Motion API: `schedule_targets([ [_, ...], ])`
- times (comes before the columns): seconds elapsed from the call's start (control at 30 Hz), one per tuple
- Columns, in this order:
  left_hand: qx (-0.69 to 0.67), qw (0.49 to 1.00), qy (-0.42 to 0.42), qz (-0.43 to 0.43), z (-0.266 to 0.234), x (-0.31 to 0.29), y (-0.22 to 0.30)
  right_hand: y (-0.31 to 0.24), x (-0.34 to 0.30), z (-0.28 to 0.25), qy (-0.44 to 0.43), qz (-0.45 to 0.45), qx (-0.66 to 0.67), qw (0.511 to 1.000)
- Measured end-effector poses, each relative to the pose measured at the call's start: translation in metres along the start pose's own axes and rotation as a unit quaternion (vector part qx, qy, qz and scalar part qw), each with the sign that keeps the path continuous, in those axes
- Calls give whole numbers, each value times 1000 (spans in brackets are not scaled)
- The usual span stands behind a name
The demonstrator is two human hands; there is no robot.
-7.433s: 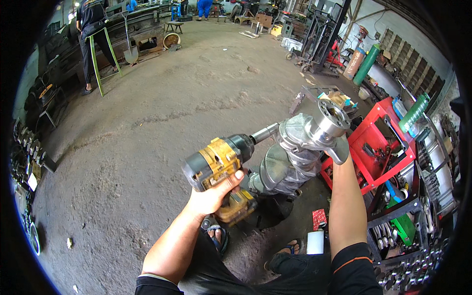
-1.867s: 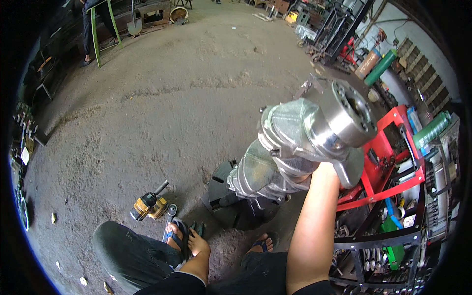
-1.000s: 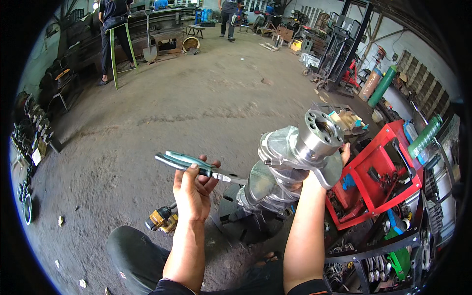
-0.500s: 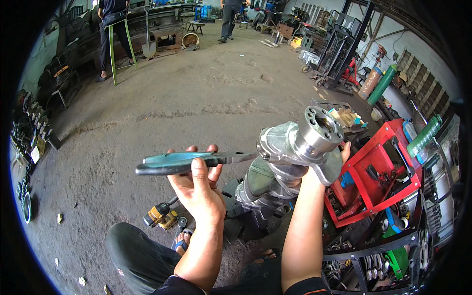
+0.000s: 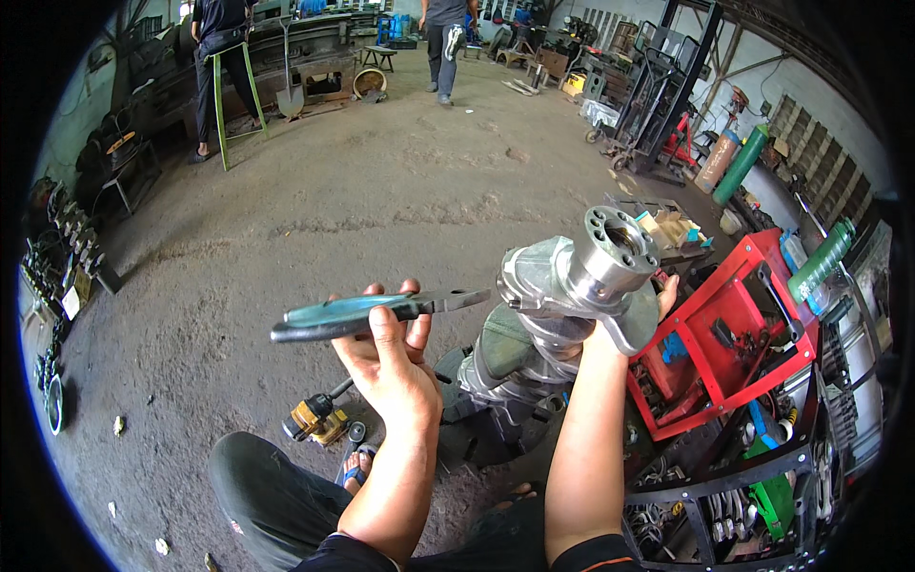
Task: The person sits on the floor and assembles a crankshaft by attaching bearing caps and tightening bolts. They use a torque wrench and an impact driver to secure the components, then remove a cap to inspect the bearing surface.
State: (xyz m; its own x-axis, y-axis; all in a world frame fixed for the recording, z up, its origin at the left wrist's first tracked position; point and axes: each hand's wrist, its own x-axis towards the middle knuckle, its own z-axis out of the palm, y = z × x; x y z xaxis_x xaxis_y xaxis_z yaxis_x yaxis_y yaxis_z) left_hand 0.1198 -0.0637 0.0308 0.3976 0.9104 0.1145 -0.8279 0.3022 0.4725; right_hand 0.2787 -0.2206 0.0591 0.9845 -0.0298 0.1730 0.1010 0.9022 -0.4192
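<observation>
A grey metal crankshaft [image 5: 615, 255] stands upright before me, its round machined end with a ring of bolt holes at the top. My right hand [image 5: 669, 296] wraps around it from behind, below that end; the crankshaft hides most of the palm, and fingertips show at its right side. My left hand [image 5: 396, 367] is closed on a flat hand tool [image 5: 335, 315] with a blue and black grip, thumb on the near side. Seen edge-on, its exact kind is unclear. Its dark metal end points right, just short of the crankshaft.
A red tool cart [image 5: 710, 381] stands to the right, above a black rack [image 5: 724, 491] of wrenches. A yellow and black power tool [image 5: 315, 418] lies by my left foot. Several crankshafts [image 5: 71, 234] line the left. Two people [image 5: 445, 43] are farther back, near a pallet stacker [image 5: 658, 86].
The tool in my left hand has shifted slightly right and up, while its metal end now shows a small gap from the crankshaft. A background person has taken a step.
</observation>
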Motion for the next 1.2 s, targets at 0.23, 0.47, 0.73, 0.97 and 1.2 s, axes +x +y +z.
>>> schedule_targets([
  [0.23, 7, 1000, 7, -8, -2, -1, 0, 0, -2, -1, 3, -11, -20, 1000],
  [0.47, -14, 1000, 13, -15, -7, 0, -3, 0, -3, -1, 8, -6, -20, 1000],
  [0.73, -29, 1000, -4, -9, -6, 0, -2, 0, -3, 1, -11, 10, 32, 999],
  [0.97, -14, 1000, 2, -16, -5, 3, -1, -1, 3, -4, -4, 10, 37, 999],
  [1.2, 0, 998, -42, -54, -4, -2, -2, -1, -2, 0, 19, 14, 11, 1000],
])
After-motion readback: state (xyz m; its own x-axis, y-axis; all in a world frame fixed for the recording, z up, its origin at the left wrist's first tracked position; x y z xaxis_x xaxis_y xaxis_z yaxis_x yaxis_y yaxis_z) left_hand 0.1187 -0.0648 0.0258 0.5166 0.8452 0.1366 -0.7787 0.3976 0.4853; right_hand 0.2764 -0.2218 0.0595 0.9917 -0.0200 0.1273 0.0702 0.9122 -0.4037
